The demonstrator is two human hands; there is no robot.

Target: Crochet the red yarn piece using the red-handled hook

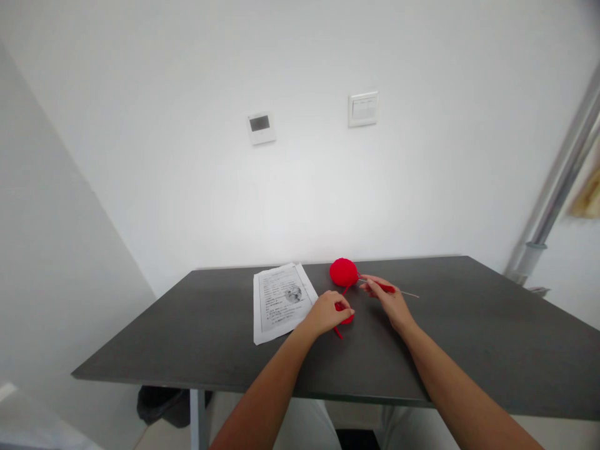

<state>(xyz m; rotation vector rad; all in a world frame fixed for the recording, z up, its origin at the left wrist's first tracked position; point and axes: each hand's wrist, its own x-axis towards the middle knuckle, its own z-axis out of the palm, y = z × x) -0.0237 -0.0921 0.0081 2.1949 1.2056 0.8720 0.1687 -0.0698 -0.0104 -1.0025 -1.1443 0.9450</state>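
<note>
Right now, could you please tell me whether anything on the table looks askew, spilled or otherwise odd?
Only a small thing: the printed sheet, left of the red yarn ball, lies at a slant to the front edge of the dark table. I see no spill or damage.

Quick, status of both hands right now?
Left hand: closed on a small red yarn piece.
Right hand: closed, holding a slim tool with a red grip.
</note>
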